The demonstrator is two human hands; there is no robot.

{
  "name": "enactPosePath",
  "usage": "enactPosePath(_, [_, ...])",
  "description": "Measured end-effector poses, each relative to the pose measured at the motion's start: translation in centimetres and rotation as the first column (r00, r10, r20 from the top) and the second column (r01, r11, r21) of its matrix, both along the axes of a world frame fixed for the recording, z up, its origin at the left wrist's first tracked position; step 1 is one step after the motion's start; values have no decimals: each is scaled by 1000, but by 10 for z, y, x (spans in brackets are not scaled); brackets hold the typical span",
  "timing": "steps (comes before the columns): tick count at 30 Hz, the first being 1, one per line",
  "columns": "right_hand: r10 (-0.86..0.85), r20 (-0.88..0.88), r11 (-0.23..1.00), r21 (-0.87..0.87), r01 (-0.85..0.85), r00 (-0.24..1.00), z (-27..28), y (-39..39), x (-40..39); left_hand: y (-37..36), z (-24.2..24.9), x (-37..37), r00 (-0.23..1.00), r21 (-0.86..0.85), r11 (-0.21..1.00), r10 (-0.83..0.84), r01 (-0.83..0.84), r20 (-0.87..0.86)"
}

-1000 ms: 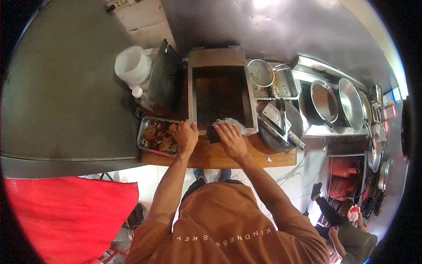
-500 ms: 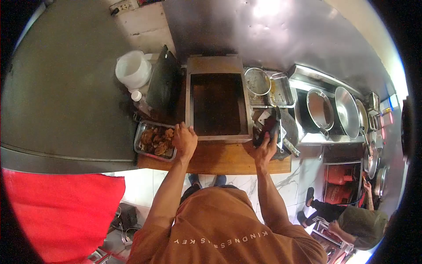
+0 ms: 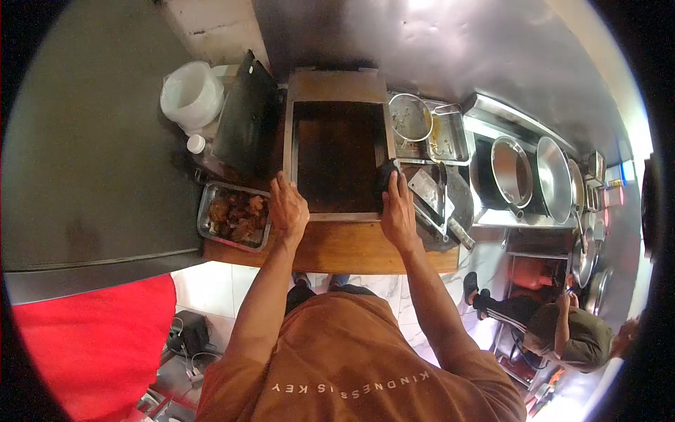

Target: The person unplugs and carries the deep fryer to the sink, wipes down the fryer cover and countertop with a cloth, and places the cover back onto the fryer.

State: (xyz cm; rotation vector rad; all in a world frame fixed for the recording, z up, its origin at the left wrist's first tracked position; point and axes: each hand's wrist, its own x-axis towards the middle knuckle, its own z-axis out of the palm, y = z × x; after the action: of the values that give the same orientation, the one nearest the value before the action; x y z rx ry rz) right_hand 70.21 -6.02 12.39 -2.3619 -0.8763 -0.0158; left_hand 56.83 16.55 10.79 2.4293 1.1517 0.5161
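Since the earlier frame, the right hand (image 3: 397, 211) has returned from the round pan (image 3: 450, 204) to the right rim of the griddle (image 3: 337, 158), fingers closed on a dark cloth (image 3: 387, 172). The left hand (image 3: 287, 207) rests at the griddle's left front corner, fingers loosely spread, holding nothing. Left of the griddle sits the tray of fried pieces (image 3: 234, 214); the griddle stands on a wooden counter (image 3: 337, 250), with woks (image 3: 534, 172) along the steel wall to its right.

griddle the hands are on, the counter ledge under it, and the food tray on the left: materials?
Griddle: looks like dark seasoned steel plate in a duller metal frame; matte, brownish surface. Counter ledge: seemingly wood, warm brown with a slight sheen. Food tray: probably stainless steel; bright reflective rim. Both the left hand and right hand rest on the griddle's front edge.
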Motion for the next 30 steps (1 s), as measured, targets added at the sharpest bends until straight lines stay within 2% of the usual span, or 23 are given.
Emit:
enactPosePath(3, [26, 124, 1000, -19, -24, 992, 15, 20, 25, 2, 1, -3, 998, -47, 998, -27, 29, 53])
enactPosePath(6, [60, 123, 998, -35, -56, 991, -29, 43, 87, 2, 4, -2, 999, 10, 1000, -22, 21, 24])
enactPosePath(9, [53, 123, 998, -27, -50, 991, -30, 77, 138, -1, 8, 0, 1000, 3, 1000, 0, 0, 0])
enactPosePath(10, [65, 155, 998, -10, -64, 986, -33, 87, 154, -1, 7, -1, 1000, 14, 1000, 3, -4, 16])
enactPosePath(15, [94, 95, 996, -17, -93, 991, -34, 123, 210, -2, 4, -1, 996, 26, 1000, -11, 9, 91])
enactPosePath(17, [117, 49, 992, 35, -119, 992, -29, 120, 210, -2, 5, 0, 995, -2, 1000, 6, -6, 100])
enactPosePath(21, [148, 21, 989, 16, -148, 989, -31, 99, 198, -4, 5, 2, 994, -87, 996, 36, -27, 101])
enactPosePath(23, [174, -7, 982, 72, -173, 985, -33, 73, 170, -2, 1, 1, 993, -64, 998, 33, -26, 111])
enactPosePath(26, [192, 79, 978, 69, -198, 978, -33, 30, 117, -4, 3, 2, 991, -52, 998, 34, -27, 126])
enactPosePath(28, [209, -58, 977, 59, -205, 976, -34, -1, 85, -3, 6, 0, 994, -57, 998, 19, -13, 108])
enactPosePath(30, [208, -94, 976, 83, -201, 974, 5, -17, 33, 0, 5, 0, 997, -66, 998, 3, 2, 81])
